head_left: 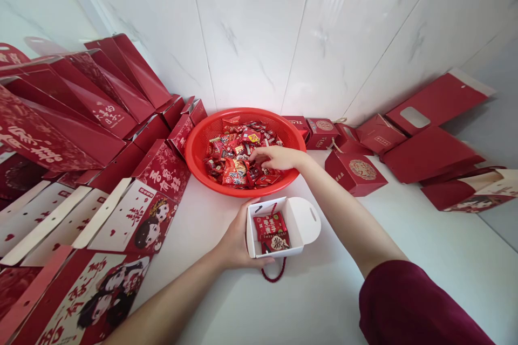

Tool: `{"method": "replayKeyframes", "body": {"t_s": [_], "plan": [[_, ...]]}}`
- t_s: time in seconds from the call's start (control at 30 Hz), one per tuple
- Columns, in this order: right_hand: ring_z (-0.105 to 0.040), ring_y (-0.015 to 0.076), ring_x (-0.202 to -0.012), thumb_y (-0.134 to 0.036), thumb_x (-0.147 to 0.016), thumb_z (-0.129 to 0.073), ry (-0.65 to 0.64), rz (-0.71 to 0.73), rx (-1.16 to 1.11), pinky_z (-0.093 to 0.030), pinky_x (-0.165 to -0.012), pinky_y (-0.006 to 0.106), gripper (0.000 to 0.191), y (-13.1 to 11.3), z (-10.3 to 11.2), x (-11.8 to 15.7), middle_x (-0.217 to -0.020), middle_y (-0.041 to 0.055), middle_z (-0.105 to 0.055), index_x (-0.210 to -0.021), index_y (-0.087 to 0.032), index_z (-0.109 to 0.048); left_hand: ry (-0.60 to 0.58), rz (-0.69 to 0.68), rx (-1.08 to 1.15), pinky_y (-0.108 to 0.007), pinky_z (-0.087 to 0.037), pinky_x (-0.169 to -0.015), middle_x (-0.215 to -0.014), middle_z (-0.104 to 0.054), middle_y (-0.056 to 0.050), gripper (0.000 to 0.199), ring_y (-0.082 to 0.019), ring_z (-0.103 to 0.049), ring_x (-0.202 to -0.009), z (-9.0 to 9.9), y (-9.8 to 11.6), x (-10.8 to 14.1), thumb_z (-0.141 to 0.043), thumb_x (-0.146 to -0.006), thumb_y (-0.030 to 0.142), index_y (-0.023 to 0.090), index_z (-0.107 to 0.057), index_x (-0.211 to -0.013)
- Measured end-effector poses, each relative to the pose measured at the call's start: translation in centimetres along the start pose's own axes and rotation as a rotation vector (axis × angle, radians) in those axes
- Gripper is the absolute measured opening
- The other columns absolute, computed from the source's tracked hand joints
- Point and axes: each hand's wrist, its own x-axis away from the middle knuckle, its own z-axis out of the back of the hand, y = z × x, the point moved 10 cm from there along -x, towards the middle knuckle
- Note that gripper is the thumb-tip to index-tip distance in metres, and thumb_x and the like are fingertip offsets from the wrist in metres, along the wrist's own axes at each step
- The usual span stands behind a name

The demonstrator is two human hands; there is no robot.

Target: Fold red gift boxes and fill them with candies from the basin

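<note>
My left hand [238, 240] grips a small open white box [297, 223] from its left side, the thumb along the near edge. Inside the box lie red candy packets [272, 229], and a dark red cord [275, 279] loops out below it. Beyond the box stands a red plastic basket [198, 172] heaped with wrapped candies [234, 171]. My right hand [273, 157] reaches over the basket's right side, its curled fingers touching the candies. Whether a candy is between those fingers is hidden.
Red and white gift boxes [121, 215] crowd the left side in rows. Closed red boxes [356, 172] and larger opened ones [437, 102] stand at the right. A white tiled wall [251, 32] rises behind the basket, at the back of the white surface [324, 302].
</note>
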Motion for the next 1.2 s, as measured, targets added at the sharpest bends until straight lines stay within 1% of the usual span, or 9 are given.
{"method": "replayKeyframes", "body": {"t_s": [0.07, 0.17, 0.3, 0.5, 0.63, 0.7, 0.93, 1.1, 1.2], "plan": [[-0.056, 0.0205, -0.125, -0.006, -0.079, -0.064, -0.086, 0.097, 0.124, -0.040, -0.108, 0.032, 0.049, -1.3, -0.9, 0.4, -0.136, 0.0033, -0.061, -0.125, -0.023, -0.063, -0.006, 0.002, 0.020, -0.053, -0.039, -0.110, -0.144, -0.042, -0.015, 0.120, -0.037, -0.045, -0.133, -0.1, 0.0, 0.0, -0.090, -0.056, 0.030, 0.028, -0.016, -0.150], [-0.062, 0.0225, -0.113, -0.020, -0.082, -0.067, -0.161, 0.176, 0.286, -0.045, -0.098, 0.030, 0.040, -1.7, -1.9, 0.3, -0.128, 0.0065, -0.065, -0.122, -0.020, -0.066, -0.002, 0.008, 0.005, -0.053, -0.039, -0.110, -0.144, -0.042, -0.016, 0.120, -0.037, -0.045, -0.132, 0.0, 0.0, 0.0, -0.090, -0.056, 0.032, 0.027, -0.015, -0.150], [-0.065, 0.0210, -0.094, -0.024, -0.082, -0.069, -0.075, 0.189, 0.306, -0.048, -0.085, 0.028, 0.019, -1.2, -1.3, -0.1, -0.106, 0.0068, -0.072, -0.099, -0.017, -0.073, 0.018, -0.012, -0.045, -0.055, -0.040, -0.109, -0.141, -0.045, -0.015, 0.123, -0.037, -0.048, -0.128, 0.2, 0.3, 0.0, -0.091, -0.053, 0.033, 0.029, -0.016, -0.151], [-0.058, 0.0230, -0.104, -0.030, -0.094, -0.055, 0.289, 0.262, 0.252, -0.042, -0.098, 0.036, 0.023, -2.7, 2.9, 1.5, -0.113, 0.0112, -0.065, -0.106, -0.014, -0.065, 0.053, -0.055, -0.053, -0.056, -0.043, -0.106, -0.141, -0.049, -0.008, 0.125, -0.038, -0.052, -0.125, 0.1, 0.1, 0.5, -0.092, -0.048, 0.035, 0.039, -0.019, -0.150], [-0.057, 0.0221, -0.113, -0.036, -0.094, -0.055, 0.721, 0.412, -0.028, -0.044, -0.100, 0.036, 0.026, -4.6, 6.7, 5.7, -0.118, 0.0100, -0.062, -0.111, -0.018, -0.060, 0.054, -0.088, -0.066, -0.058, -0.041, -0.108, -0.144, -0.047, -0.008, 0.127, -0.039, -0.052, -0.126, -0.1, 0.1, 0.8, -0.093, -0.046, 0.036, 0.039, -0.019, -0.150], [-0.059, 0.0217, -0.113, -0.039, -0.093, -0.057, 0.790, 0.449, -0.180, -0.047, -0.098, 0.037, 0.027, -5.3, 6.7, 8.1, -0.120, 0.0089, -0.062, -0.112, -0.021, -0.057, 0.038, -0.077, -0.060, -0.059, -0.040, -0.108, -0.143, -0.047, -0.008, 0.124, -0.039, -0.051, -0.127, -0.2, 0.0, 0.7, -0.093, -0.048, 0.035, 0.039, -0.020, -0.149], [-0.064, 0.0198, -0.101, -0.027, -0.088, -0.066, 0.692, 0.575, -0.192, -0.054, -0.089, 0.038, 0.016, -11.0, 2.3, 17.5, -0.105, 0.0040, -0.065, -0.095, -0.027, -0.052, -0.023, -0.020, 0.028, -0.056, -0.036, -0.111, -0.145, -0.041, -0.017, 0.117, -0.039, -0.041, -0.136, -0.4, 0.4, -0.3, -0.090, -0.057, 0.033, 0.025, -0.019, -0.149], [-0.065, 0.0186, -0.087, -0.015, -0.092, -0.055, 0.174, 0.443, 0.226, -0.054, -0.073, 0.032, 0.017, -11.3, -4.9, 16.7, -0.095, 0.0039, -0.068, -0.098, -0.027, -0.065, -0.039, -0.024, 0.026, -0.054, -0.037, -0.110, -0.141, -0.045, -0.017, 0.111, -0.038, -0.044, -0.133, -0.6, 0.4, -0.4, -0.091, -0.056, 0.031, 0.025, -0.023, -0.144], [-0.066, 0.0186, -0.082, -0.014, -0.093, -0.051, 0.045, 0.351, 0.318, -0.052, -0.070, 0.032, 0.023, -10.4, -6.6, 16.4, -0.092, 0.0011, -0.071, -0.097, -0.029, -0.068, -0.045, -0.010, 0.036, -0.054, -0.037, -0.110, -0.142, -0.044, -0.017, 0.113, -0.037, -0.046, -0.132, -0.7, 0.2, -0.4, -0.091, -0.056, 0.031, 0.026, -0.021, -0.145]]}}
